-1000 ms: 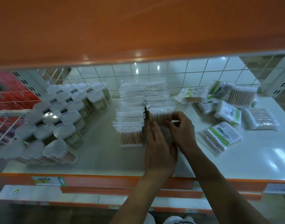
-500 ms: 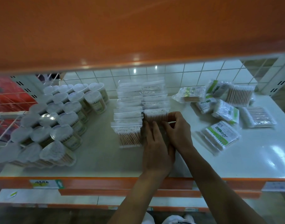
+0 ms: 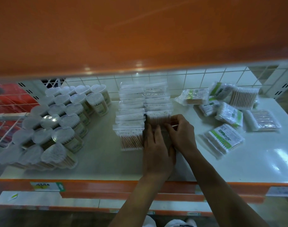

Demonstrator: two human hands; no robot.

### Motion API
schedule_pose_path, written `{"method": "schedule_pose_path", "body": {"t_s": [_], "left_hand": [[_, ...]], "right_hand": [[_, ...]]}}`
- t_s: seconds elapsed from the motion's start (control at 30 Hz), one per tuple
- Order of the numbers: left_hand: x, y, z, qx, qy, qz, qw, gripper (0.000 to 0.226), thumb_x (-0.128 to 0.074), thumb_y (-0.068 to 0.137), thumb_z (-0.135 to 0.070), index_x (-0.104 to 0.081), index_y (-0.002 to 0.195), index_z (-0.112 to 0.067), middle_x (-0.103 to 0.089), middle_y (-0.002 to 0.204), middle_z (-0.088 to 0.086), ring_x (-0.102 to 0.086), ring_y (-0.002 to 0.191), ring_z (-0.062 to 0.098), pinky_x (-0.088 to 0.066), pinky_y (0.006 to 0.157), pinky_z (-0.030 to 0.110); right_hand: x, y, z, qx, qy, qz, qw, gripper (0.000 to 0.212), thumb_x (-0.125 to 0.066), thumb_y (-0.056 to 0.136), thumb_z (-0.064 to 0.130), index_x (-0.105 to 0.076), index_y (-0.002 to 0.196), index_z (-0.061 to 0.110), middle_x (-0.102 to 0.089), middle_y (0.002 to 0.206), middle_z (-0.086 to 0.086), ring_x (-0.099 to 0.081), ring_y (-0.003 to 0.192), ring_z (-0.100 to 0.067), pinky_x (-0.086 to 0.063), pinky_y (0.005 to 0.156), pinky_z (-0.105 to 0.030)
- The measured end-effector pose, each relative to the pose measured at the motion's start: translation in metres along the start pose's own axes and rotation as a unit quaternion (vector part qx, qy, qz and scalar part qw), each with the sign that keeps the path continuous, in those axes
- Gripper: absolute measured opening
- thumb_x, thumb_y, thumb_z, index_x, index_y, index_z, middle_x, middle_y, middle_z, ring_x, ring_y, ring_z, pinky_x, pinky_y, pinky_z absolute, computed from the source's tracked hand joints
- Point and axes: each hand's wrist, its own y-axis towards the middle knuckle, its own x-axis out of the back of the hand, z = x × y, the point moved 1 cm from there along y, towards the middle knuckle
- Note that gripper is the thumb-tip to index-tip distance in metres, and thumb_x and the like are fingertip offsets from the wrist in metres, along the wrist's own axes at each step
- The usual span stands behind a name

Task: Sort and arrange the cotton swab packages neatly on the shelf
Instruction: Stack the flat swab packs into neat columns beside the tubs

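Presently, placing step: right grip (image 3: 181, 133) pinches the swab packet (image 3: 158, 119), just ahead of both grips at the front of the row (image 3: 156, 99); left grip (image 3: 156, 149) presses it, fingers (image 3: 150, 131) straight. Next, probably: fetch loose packets (image 3: 223, 140) to their right.

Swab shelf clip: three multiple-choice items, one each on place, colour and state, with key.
1. The heart-lidded tubs stand: A left of the bag rows B right of them C on the floor.
2. The shelf's front edge is: A blue B orange C black.
3. The left hand and right hand are: A lifting a tub B hanging idle C on the front bag.
Key: 1 A, tubs fill the left side; 2 B, the lip shows orange; 3 C, both touch that bag.
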Motion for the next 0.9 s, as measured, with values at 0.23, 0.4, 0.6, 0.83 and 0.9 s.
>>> {"method": "schedule_pose_path", "body": {"t_s": [0.23, 0.4, 0.6, 0.83, 0.9], "left_hand": [[0.001, -0.003, -0.001, 0.000, 0.002, -0.009, 1.000, 0.079, -0.028, 0.078, -0.049, -0.036, 0.142, -0.005, -0.027, 0.151, 0.020, -0.024, 0.142, 0.033, -0.024, 0.114, 0.041], [0.000, -0.002, -0.001, 0.011, -0.006, 0.013, 1.000, 0.065, -0.053, 0.088, -0.033, -0.033, 0.144, -0.006, -0.019, 0.154, 0.019, -0.016, 0.144, 0.034, -0.018, 0.115, 0.039], [-0.003, -0.001, 0.001, 0.003, 0.002, 0.010, 1.000, 0.067, -0.062, 0.088, -0.026, -0.032, 0.145, -0.008, -0.016, 0.156, 0.017, -0.013, 0.145, 0.032, -0.017, 0.116, 0.038], [-0.005, -0.005, -0.002, -0.029, 0.003, -0.038, 0.999, 0.060, -0.072, 0.078, -0.017, -0.045, 0.130, -0.009, -0.037, 0.141, 0.019, -0.040, 0.130, 0.036, -0.041, 0.099, 0.039], [-0.007, -0.005, -0.006, -0.039, -0.004, -0.044, 0.998, 0.058, -0.074, 0.076, -0.015, -0.047, 0.128, -0.009, -0.042, 0.136, 0.017, -0.046, 0.124, 0.033, -0.042, 0.096, 0.033]], "right_hand": [[0.001, -0.002, -0.001, -0.008, -0.004, 0.007, 1.000, 0.017, -0.064, 0.087, 0.020, -0.059, 0.102, 0.013, -0.063, 0.087, 0.004, -0.061, 0.077, -0.012, -0.045, 0.071, -0.023], [0.000, 0.000, 0.000, -0.003, 0.001, 0.003, 1.000, 0.017, -0.064, 0.087, 0.020, -0.060, 0.103, 0.014, -0.066, 0.091, 0.000, -0.062, 0.078, -0.012, -0.047, 0.072, -0.023], [0.000, 0.001, 0.001, -0.003, -0.006, 0.007, 1.000, 0.020, -0.065, 0.086, 0.022, -0.060, 0.103, 0.014, -0.067, 0.092, 0.000, -0.061, 0.077, -0.012, -0.047, 0.074, -0.024], [0.006, -0.007, 0.002, -0.001, -0.003, -0.016, 1.000, 0.035, -0.065, 0.087, 0.026, -0.054, 0.117, 0.013, -0.062, 0.102, 0.000, -0.058, 0.075, -0.008, -0.045, 0.074, -0.023], [0.011, -0.010, 0.003, 0.006, -0.003, -0.022, 1.000, 0.032, -0.063, 0.087, 0.025, -0.055, 0.116, 0.013, -0.062, 0.105, 0.000, -0.058, 0.078, -0.008, -0.049, 0.076, -0.025]]}}
